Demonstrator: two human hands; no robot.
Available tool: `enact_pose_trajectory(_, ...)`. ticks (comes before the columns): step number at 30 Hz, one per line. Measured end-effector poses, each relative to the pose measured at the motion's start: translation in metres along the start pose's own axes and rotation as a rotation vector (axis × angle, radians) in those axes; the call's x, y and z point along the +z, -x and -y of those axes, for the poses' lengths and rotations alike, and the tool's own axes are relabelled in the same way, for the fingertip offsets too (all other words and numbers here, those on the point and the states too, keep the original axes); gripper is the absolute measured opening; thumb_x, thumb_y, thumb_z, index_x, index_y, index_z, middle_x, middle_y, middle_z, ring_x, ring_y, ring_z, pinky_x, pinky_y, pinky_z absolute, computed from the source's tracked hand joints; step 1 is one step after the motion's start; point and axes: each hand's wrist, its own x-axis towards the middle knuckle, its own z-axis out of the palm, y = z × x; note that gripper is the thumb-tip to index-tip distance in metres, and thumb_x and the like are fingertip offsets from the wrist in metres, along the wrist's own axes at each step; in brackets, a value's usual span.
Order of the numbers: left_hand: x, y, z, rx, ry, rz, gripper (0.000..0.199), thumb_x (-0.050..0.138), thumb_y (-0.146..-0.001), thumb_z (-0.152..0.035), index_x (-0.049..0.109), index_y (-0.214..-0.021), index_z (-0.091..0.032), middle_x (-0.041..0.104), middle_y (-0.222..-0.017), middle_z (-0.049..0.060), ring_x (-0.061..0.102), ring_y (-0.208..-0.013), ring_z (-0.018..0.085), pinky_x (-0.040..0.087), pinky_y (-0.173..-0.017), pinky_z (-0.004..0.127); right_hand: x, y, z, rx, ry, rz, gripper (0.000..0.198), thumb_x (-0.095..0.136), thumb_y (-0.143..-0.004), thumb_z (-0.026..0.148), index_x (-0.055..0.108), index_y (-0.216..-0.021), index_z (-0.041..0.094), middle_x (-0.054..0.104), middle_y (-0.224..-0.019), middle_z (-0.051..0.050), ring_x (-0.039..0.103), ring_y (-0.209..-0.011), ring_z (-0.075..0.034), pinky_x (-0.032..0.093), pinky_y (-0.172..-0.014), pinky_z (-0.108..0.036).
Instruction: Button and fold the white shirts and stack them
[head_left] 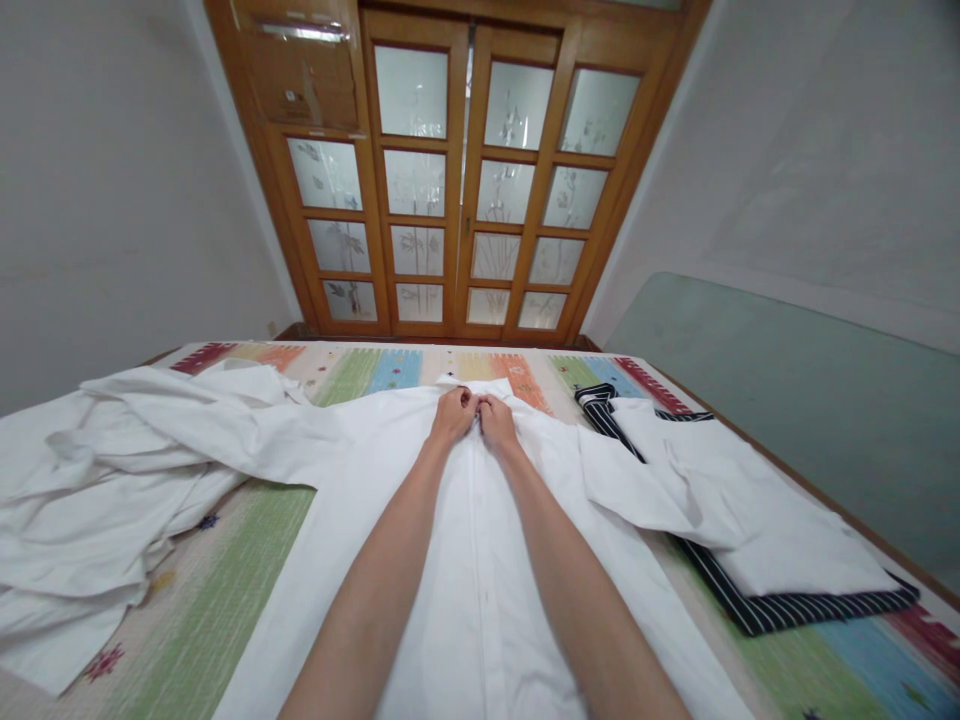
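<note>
A white button-up shirt [390, 460] lies spread out before me, its collar end away from me and its front placket running down the middle. At the top of the placket, just below the collar, my left hand [454, 412] and my right hand [496, 418] meet. The fingers of both are closed in a pinch on the shirt's front edges, nearly touching each other. Whatever small part sits between the fingertips, perhaps a button, is too small to make out. The sleeves stretch out to either side.
Crumpled white garments [135, 470] lie in a heap at left. At right, a folded white garment [787, 540] rests on black-and-white striped cloth [832, 608]. All lie on a colourful striped bedspread [247, 560]. A pale green headboard [787, 360] stands at right; wooden glass-paned doors [461, 200] are beyond.
</note>
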Motion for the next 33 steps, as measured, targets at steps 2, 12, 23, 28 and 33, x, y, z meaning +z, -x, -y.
enact_pose_trajectory(2, 0.0, 0.0, 0.0, 0.002, -0.004, -0.003, 0.01, 0.056, -0.08, -0.018, 0.065, -0.075, -0.014, 0.068, -0.073, 0.006, 0.061, -0.069, 0.016, 0.046, -0.071, 0.027, 0.0, 0.0, -0.001, 0.01, -0.013, -0.003, 0.029, 0.039, -0.078, 0.02, 0.068, -0.08, 0.02, 0.069, -0.078, -0.002, 0.06, -0.077, -0.017, 0.045, -0.076, -0.027)
enact_pose_trajectory(12, -0.002, -0.002, 0.002, -0.125, 0.092, -0.036, 0.012, 0.057, -0.076, -0.018, 0.069, -0.073, -0.014, 0.072, -0.075, 0.006, 0.066, -0.072, 0.017, 0.048, -0.072, 0.026, 0.002, -0.001, -0.001, 0.054, -0.012, 0.005, 0.031, 0.039, -0.077, 0.021, 0.07, -0.085, 0.02, 0.069, -0.079, -0.001, 0.061, -0.078, -0.017, 0.045, -0.076, -0.027)
enact_pose_trajectory(23, -0.015, -0.006, 0.001, -0.319, 0.245, 0.031, 0.014, 0.06, -0.071, -0.022, 0.07, -0.063, -0.015, 0.068, -0.057, 0.001, 0.066, -0.063, 0.016, 0.048, -0.068, 0.024, 0.002, 0.002, 0.003, 0.029, -0.023, 0.013, 0.031, 0.039, -0.076, 0.018, 0.068, -0.085, 0.019, 0.069, -0.079, -0.002, 0.061, -0.076, -0.016, 0.045, -0.073, -0.026)
enact_pose_trajectory(28, -0.011, -0.008, 0.008, -0.402, 0.365, 0.0, 0.01, 0.065, -0.066, -0.023, 0.071, -0.064, -0.015, 0.068, -0.057, 0.002, 0.068, -0.066, 0.017, 0.051, -0.07, 0.025, 0.001, 0.003, 0.004, 0.031, -0.014, 0.019, 0.03, 0.039, -0.076, 0.018, 0.068, -0.085, 0.019, 0.069, -0.079, -0.001, 0.061, -0.074, -0.015, 0.045, -0.072, -0.025)
enact_pose_trajectory(33, -0.004, -0.014, 0.016, -0.427, 0.457, 0.01, 0.011, 0.065, -0.066, -0.021, 0.07, -0.069, -0.012, 0.07, -0.065, 0.004, 0.066, -0.061, 0.014, 0.053, -0.063, 0.024, 0.001, 0.003, 0.003, 0.025, -0.017, 0.01, 0.03, 0.04, -0.075, 0.018, 0.068, -0.085, 0.02, 0.07, -0.079, -0.001, 0.061, -0.076, -0.016, 0.045, -0.073, -0.026)
